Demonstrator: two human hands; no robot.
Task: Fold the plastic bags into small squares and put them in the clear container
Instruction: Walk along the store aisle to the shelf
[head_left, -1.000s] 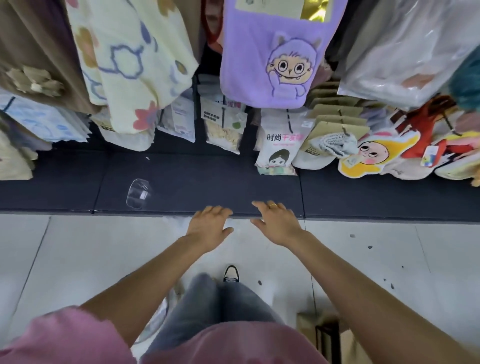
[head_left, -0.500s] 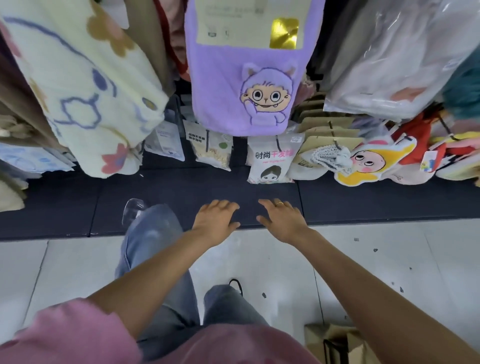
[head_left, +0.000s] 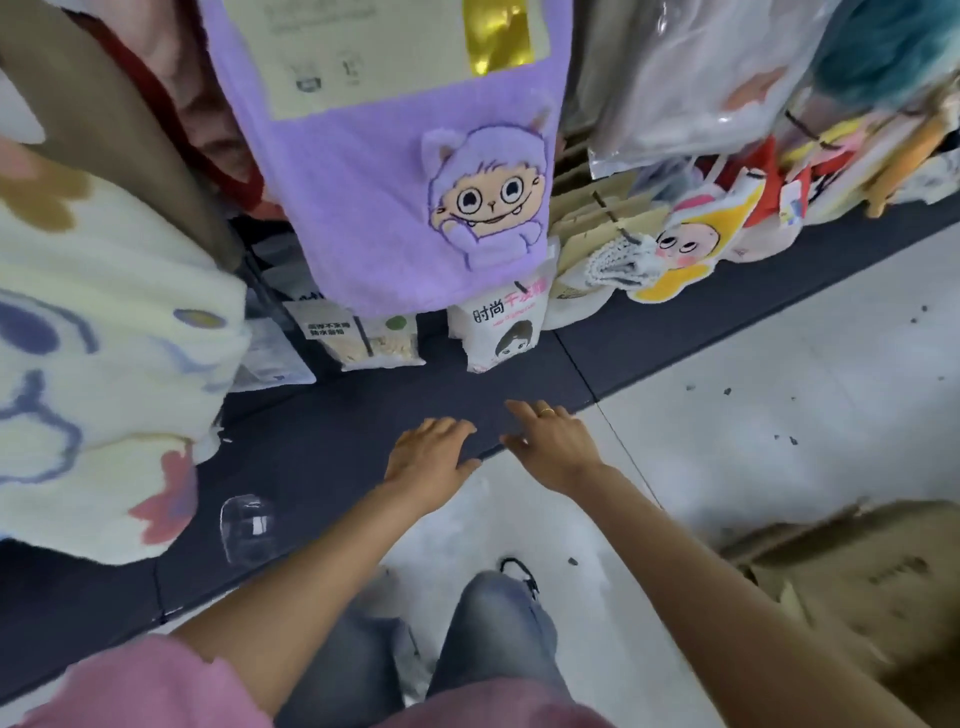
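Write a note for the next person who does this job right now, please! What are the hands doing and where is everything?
Left hand: open, fingers straight, holding nothing, over the edge of the dark mat.
Right hand: open, empty, with a ring, beside the left.
Clear container: on the dark mat, to the left of the left arm; it looks empty.
Plastic bags: I cannot make out any loose one near the hands.
Done: nothing visible in the container.
Left: find the bags, fold them into squares, put them in the container.

Shop aisle: packaged goods (head_left: 496, 325) hanging, tagged purple towel (head_left: 395, 156), low display shelf (head_left: 363, 415).
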